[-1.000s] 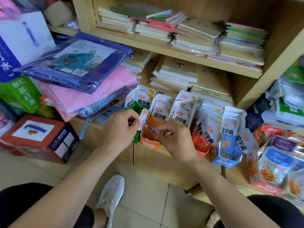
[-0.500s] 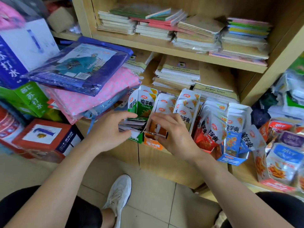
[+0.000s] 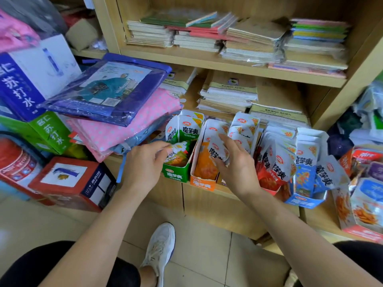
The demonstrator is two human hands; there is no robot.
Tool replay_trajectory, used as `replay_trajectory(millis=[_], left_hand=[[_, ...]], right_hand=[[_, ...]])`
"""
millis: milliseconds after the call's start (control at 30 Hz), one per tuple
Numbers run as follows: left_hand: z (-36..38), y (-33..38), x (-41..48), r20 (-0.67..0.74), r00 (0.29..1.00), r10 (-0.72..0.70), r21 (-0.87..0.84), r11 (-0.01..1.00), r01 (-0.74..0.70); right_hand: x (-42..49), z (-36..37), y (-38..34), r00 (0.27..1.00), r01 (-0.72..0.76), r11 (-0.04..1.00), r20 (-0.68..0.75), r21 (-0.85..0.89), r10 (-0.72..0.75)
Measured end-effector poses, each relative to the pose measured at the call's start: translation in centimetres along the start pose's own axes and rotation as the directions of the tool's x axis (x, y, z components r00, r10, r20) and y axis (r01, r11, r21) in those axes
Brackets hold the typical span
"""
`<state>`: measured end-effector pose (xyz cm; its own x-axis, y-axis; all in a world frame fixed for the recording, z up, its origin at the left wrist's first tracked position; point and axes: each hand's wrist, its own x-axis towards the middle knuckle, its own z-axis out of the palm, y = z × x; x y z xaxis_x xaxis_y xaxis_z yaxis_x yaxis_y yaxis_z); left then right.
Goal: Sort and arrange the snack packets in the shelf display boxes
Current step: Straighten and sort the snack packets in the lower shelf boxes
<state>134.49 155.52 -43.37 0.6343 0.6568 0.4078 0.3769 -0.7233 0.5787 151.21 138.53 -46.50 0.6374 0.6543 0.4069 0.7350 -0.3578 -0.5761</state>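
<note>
Shelf [image 3: 207, 206]: left hand [image 3: 143, 162], right hand [image 3: 238, 162] pinch packets [image 3: 217, 153].

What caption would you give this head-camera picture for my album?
Left hand pinches a green packet in the green display box; right hand holds a white-topped packet at the orange box.
</note>
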Motion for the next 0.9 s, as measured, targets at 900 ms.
replay_trajectory(millis=[900], left_hand=[[0.5,-1.0,-0.8,-0.099,0.986,-0.136,-0.318,0.943,0.098]], right_hand=[[9.9,3.0,-2.3,0.9,0.116,0.959,0.382,0.259,-0.212]])
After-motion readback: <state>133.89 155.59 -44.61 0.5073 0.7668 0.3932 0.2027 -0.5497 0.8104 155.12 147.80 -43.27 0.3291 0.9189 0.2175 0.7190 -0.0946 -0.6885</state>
